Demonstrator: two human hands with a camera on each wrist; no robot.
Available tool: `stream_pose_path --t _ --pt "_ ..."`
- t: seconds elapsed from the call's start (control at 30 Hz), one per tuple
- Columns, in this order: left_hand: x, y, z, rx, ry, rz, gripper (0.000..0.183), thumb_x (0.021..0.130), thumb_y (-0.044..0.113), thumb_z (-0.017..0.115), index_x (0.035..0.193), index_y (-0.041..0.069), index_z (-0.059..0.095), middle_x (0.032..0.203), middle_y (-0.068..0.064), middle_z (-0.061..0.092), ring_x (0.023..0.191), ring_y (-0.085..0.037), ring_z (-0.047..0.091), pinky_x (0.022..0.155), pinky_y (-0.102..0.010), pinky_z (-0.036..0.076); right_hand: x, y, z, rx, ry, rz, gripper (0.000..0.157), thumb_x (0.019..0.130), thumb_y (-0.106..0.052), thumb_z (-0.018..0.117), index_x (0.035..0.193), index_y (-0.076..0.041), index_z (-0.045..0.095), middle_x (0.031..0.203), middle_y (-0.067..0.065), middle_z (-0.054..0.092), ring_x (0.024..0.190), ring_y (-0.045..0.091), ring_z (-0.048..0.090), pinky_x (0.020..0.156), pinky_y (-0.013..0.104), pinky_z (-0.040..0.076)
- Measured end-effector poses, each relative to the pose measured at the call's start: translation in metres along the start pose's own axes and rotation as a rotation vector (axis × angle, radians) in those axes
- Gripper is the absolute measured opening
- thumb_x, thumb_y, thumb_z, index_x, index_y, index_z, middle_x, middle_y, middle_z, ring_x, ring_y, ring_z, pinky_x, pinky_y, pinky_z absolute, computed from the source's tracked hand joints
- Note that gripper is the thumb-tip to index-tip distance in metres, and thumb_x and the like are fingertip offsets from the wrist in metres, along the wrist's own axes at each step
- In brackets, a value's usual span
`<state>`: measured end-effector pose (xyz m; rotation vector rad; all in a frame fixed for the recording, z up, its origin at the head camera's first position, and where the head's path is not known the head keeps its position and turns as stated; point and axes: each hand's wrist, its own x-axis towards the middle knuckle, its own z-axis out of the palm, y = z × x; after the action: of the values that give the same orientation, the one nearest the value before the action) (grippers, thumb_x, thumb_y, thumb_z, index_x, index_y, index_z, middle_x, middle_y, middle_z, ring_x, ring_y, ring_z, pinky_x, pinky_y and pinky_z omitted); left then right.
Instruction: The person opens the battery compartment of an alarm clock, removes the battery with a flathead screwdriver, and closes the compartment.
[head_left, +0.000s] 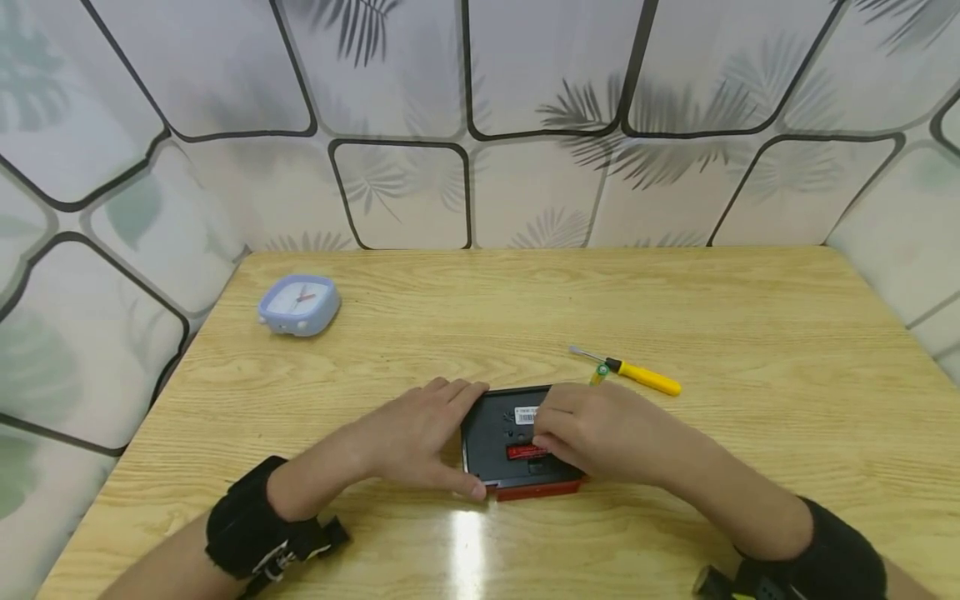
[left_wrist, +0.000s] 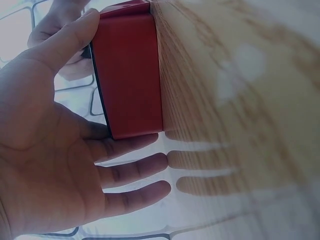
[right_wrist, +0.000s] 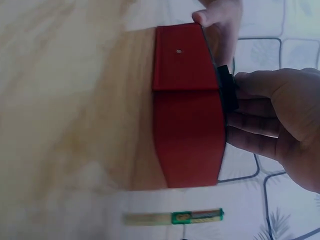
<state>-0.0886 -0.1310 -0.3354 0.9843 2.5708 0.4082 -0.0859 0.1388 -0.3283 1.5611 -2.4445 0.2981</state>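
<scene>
A red box-shaped device [head_left: 517,493] lies on the table with its black underside [head_left: 487,425] facing up. A barcode label [head_left: 527,415] and a red strip in a recess [head_left: 522,452] show on that face. My left hand [head_left: 420,433] grips the device's left end, thumb at the near corner and fingers at the far side. Over its right part, my right hand [head_left: 600,429] pinches a small black cover-like piece [right_wrist: 228,89], which stands up from the black face in the right wrist view. The right fingers hide part of the recess.
A green-ended battery [right_wrist: 197,216] stands upright just beyond the device. Behind it lies a screwdriver [head_left: 645,377] with a yellow handle. A pale blue alarm clock [head_left: 300,304] sits at the table's back left. Patterned walls rise behind the wooden table [head_left: 420,317].
</scene>
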Motion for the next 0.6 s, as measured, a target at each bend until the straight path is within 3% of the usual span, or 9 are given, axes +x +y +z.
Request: stream_pose_path --t 0.13,0.3,0.4,0.6 --pt "0.000 0.001 -0.001 0.023 0.014 -0.022 0.115 0.070 0.074 0.074 0.153 0.005 0.035 0.148 -0.010 0.050 0.129 -0.026 0.050 0.108 -0.047 0.043 -0.005 0.010 -0.012 -0.038 0.108 0.002 0.018 0.100 -0.026 0.061 0.087 -0.015 0.067 0.084 -0.005 0.065 0.078 0.007 0.061 0.068 0.025 0.056" --pt "-0.002 -0.003 -0.004 0.053 0.014 -0.058 0.113 0.065 0.073 0.078 0.148 0.006 0.041 0.142 -0.007 0.055 0.122 -0.022 0.054 0.105 -0.046 0.045 -0.011 0.020 -0.029 -0.092 0.132 0.059 0.010 0.092 -0.017 0.072 0.084 -0.013 0.068 0.081 -0.004 0.065 0.074 0.008 0.060 0.064 0.027 0.055" --pt "-0.004 -0.006 -0.008 0.048 -0.008 -0.076 0.113 0.065 0.070 0.079 0.148 0.005 0.040 0.144 -0.009 0.054 0.125 -0.025 0.054 0.107 -0.047 0.044 -0.014 0.022 -0.037 -0.101 0.046 0.145 0.011 0.084 -0.012 0.079 0.082 -0.014 0.069 0.080 -0.005 0.064 0.071 0.008 0.058 0.061 0.027 0.052" --pt "-0.007 -0.012 -0.018 0.049 -0.060 -0.119 0.112 0.065 0.063 0.082 0.148 0.003 0.039 0.144 -0.011 0.053 0.126 -0.027 0.054 0.105 -0.050 0.045 -0.016 0.024 -0.044 -0.008 -0.210 0.320 0.020 0.092 -0.015 0.072 0.075 -0.019 0.063 0.069 -0.012 0.052 0.061 0.002 0.041 0.056 0.022 0.042"
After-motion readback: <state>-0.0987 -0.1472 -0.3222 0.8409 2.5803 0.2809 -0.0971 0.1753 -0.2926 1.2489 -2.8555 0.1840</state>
